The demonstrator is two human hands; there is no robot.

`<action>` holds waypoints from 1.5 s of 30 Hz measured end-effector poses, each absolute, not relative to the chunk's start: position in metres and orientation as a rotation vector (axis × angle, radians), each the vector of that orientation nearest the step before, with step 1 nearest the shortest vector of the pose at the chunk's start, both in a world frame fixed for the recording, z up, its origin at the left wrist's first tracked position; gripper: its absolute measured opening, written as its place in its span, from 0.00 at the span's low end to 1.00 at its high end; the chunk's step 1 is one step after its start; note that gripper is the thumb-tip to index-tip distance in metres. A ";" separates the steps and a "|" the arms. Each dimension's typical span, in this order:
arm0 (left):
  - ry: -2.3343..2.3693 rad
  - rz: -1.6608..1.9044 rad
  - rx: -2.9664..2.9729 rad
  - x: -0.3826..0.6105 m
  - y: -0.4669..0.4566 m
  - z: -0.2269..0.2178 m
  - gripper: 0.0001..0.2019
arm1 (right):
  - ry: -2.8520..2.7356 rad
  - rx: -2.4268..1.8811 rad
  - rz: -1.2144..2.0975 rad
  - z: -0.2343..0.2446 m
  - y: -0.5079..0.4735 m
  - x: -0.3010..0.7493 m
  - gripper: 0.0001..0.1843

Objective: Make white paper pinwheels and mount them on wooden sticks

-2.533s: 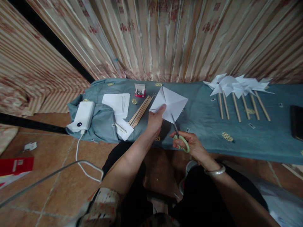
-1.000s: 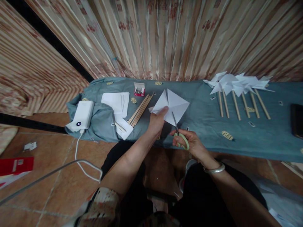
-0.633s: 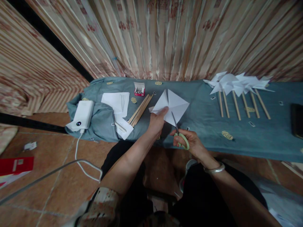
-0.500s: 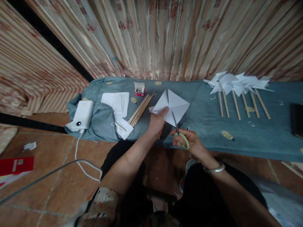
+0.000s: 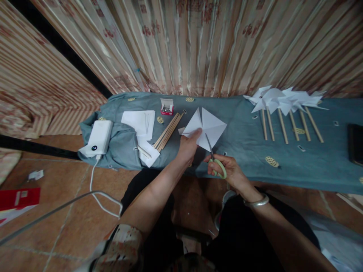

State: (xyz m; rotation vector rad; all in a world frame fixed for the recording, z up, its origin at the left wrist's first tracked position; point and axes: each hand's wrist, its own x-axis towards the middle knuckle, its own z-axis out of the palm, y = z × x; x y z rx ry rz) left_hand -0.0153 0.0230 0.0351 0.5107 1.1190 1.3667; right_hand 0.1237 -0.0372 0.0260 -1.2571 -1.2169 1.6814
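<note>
My left hand (image 5: 188, 147) pinches a creased white paper square (image 5: 208, 125) by its near left side, holding it above the blue cloth-covered table (image 5: 246, 151). In my right hand (image 5: 227, 172) are green-handled scissors (image 5: 215, 160), gripped tight, and their blades reach into the paper's near corner along a diagonal crease. A cut slit shows at the paper's top edge.
Loose wooden sticks (image 5: 168, 130), white paper sheets (image 5: 140, 122) and a small red box of pins (image 5: 166, 107) lie to the left. A white power bank (image 5: 98, 139) with cable sits at the left end. Several finished paper pinwheels (image 5: 283, 104) on sticks lie right. A dark object (image 5: 356, 143) is far right.
The paper has shifted slightly right and lower since the earliest frame, with a cut slit now showing at its top. Over the last second both hands and the scissors have barely moved.
</note>
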 end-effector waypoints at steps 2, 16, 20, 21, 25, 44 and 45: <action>1.131 1.363 0.514 -0.015 0.023 0.035 0.10 | -1.226 -1.256 1.679 0.026 -0.038 0.124 0.25; 1.110 1.364 0.516 -0.015 0.022 0.033 0.10 | -1.259 -1.245 1.675 0.026 -0.036 0.124 0.23; 1.126 1.359 0.513 -0.015 0.022 0.035 0.11 | -1.226 -1.260 1.678 0.027 -0.036 0.124 0.22; 1.120 1.361 0.519 -0.015 0.022 0.035 0.11 | -1.219 -1.263 1.684 0.027 -0.036 0.124 0.22; 1.102 1.378 0.544 -0.015 0.021 0.035 0.12 | -1.241 -1.257 1.684 0.028 -0.036 0.124 0.21; 0.963 1.543 0.485 -0.043 0.027 0.050 0.16 | -1.391 -1.280 1.708 0.040 -0.045 0.152 0.26; 0.964 1.537 0.497 -0.044 0.026 0.051 0.16 | -1.341 -1.308 1.646 0.040 -0.044 0.156 0.26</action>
